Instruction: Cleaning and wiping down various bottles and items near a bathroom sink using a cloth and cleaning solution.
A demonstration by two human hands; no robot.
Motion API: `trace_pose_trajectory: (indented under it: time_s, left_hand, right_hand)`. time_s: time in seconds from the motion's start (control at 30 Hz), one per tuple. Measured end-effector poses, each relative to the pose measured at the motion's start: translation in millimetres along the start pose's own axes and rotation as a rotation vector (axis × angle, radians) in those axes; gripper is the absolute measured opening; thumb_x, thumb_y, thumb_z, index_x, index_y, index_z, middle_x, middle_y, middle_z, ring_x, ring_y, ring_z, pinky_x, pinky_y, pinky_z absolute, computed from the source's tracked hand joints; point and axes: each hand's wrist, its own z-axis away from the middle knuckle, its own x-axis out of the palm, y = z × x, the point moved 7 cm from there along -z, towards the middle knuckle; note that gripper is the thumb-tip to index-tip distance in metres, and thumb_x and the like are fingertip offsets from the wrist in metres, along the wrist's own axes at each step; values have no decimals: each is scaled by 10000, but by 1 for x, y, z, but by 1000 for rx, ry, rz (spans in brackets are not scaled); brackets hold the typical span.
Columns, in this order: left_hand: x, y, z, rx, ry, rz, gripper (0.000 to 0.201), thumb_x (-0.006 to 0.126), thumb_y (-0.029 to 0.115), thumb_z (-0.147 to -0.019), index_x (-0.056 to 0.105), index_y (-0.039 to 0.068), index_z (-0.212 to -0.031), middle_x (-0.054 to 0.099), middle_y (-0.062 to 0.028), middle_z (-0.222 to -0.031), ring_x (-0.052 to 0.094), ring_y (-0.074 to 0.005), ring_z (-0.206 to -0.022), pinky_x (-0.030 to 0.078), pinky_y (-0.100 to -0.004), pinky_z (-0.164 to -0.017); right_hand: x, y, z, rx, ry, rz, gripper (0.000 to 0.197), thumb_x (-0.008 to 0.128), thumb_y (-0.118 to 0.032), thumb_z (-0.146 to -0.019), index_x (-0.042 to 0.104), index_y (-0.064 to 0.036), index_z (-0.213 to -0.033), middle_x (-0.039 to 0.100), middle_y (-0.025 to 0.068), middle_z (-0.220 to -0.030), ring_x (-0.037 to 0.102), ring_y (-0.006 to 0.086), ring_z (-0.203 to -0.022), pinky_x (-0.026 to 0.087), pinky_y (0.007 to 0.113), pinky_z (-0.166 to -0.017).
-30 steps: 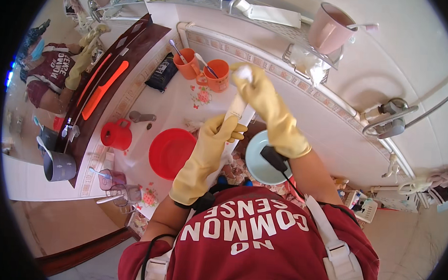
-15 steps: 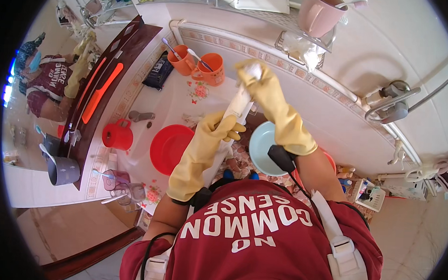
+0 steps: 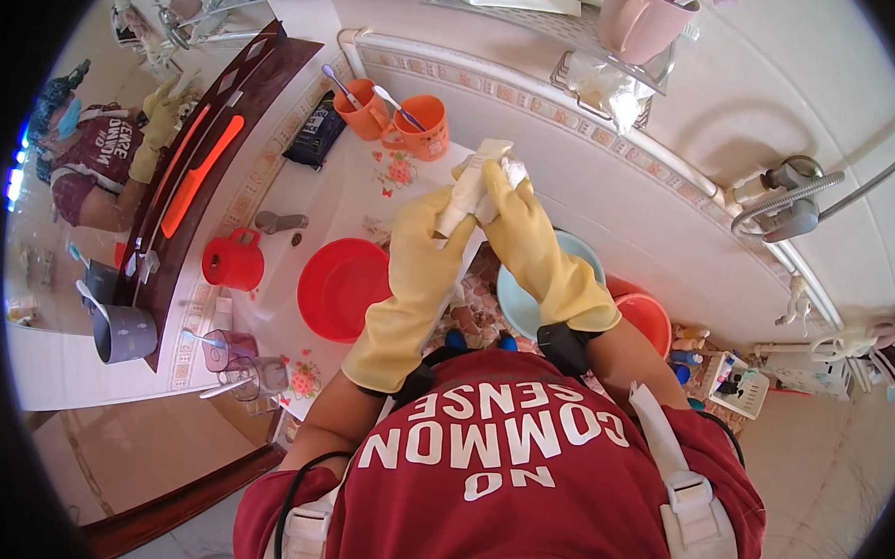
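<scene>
Both my hands wear yellow rubber gloves and meet over the front edge of the sink counter. My left hand point(image 3: 432, 227) is closed round a white squeeze tube point(image 3: 468, 193), which slants up and away to the right. My right hand point(image 3: 514, 207) presses against the tube's right side, its fingers bent round a small crumpled white wad point(image 3: 513, 170) that looks like cloth or tissue. Glove fingers hide much of the wad. A red basin point(image 3: 343, 290) sits in the sink just left of my left hand. Beneath my right forearm is a light blue basin point(image 3: 550, 284).
Two orange cups point(image 3: 420, 128) with toothbrushes stand at the sink's back corner beside a dark packet point(image 3: 315, 130). A red mug point(image 3: 234, 259) and the faucet point(image 3: 281, 222) are on the left. Above hangs a shelf with a pink cup point(image 3: 633, 26). A shower mixer point(image 3: 793, 200) juts from the right wall.
The tube has come nearer to upright, its lower end now in my left hand. My right hand has moved down from the tube's far end to its side, and my hands are closer together.
</scene>
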Motion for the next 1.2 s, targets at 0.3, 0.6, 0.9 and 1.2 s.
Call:
trace_pose_trajectory:
  time_s: [0.3, 0.6, 0.9, 1.2]
  left_hand:
    - [19, -5, 2, -708, -377, 810, 323, 712, 179, -957, 656, 1, -1222, 716, -85, -1084, 671, -141, -852, 538, -305, -766]
    - [9, -22, 21, -670, -404, 228, 312, 691, 195, -951, 655, -58, -1131, 715, -103, -899, 689, -177, -802, 543, -339, -746]
    - [-69, -74, 77, -916, -245, 285, 371, 709, 225, -921, 667, -39, -1179, 717, -65, -915, 664, -122, -751, 533, -291, -690]
    - [-134, -150, 119, -1016, -460, -785, 391, 685, 314, -881, 714, 11, -1128, 749, -206, -979, 738, -348, -922, 570, -455, -815]
  right_hand:
    - [15, -25, -9, 102, -92, -86, 393, 607, -169, -1039, 495, -8, -1380, 665, 130, -1183, 676, 201, -970, 566, 337, -783]
    - [36, 13, 8, -319, 102, 685, 722, 656, -142, -995, 264, -92, -1599, 574, 152, -1300, 553, 228, -1184, 484, 363, -991]
    - [48, 32, -31, 143, -33, 242, 437, 612, -123, -1028, 438, -52, -1422, 673, 133, -1106, 696, 193, -995, 559, 357, -840]
    - [129, 152, -11, 454, -638, 660, 696, 758, -223, -848, 487, -50, -1466, 696, 134, -1051, 689, 197, -861, 558, 326, -699]
